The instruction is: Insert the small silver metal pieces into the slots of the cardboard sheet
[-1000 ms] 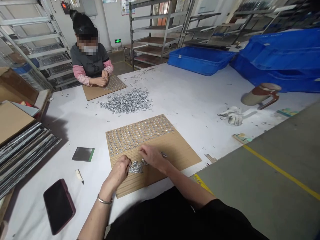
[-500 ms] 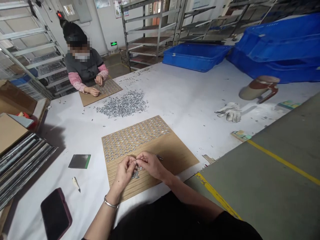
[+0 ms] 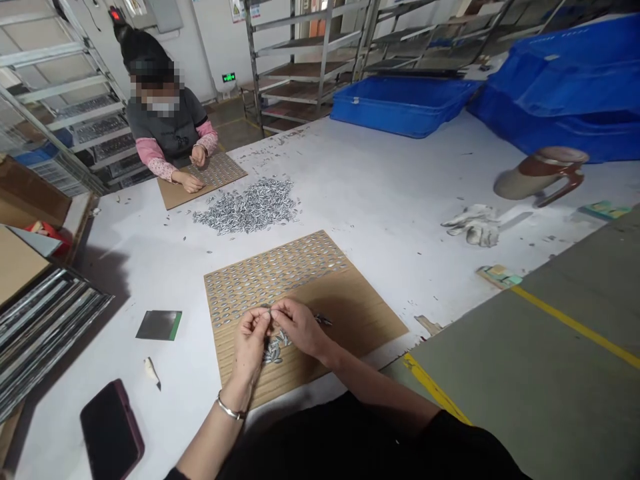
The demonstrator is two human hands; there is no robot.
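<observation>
My left hand [image 3: 253, 337] and my right hand [image 3: 297, 327] meet fingertip to fingertip over a brown cardboard sheet [image 3: 370, 307]. Both are closed in a pinch on what looks like one small silver leaf-shaped piece [image 3: 270, 309], mostly covered by the fingers. Rows of the same silver pieces [image 3: 270, 270] lie across the far half of the sheet. Under my hands rests a small loose heap of pieces [image 3: 274, 350], partly hidden. A few more pieces [image 3: 323, 320] lie just right of my right hand.
A large pile of silver pieces [image 3: 250, 205] lies beyond my sheet. Across the table a co-worker [image 3: 170, 127] handles another cardboard sheet [image 3: 173, 193]. Left are a phone [image 3: 111, 430], a small blade [image 3: 152, 373] and a dark plate [image 3: 157, 325]. Right are gloves [image 3: 473, 225], a mug [image 3: 540, 175] and blue crates [image 3: 400, 107].
My hands have shifted slightly up, still pinched together, and more of the small heap under them shows. The view has turned slightly. The co-worker's hands have barely moved.
</observation>
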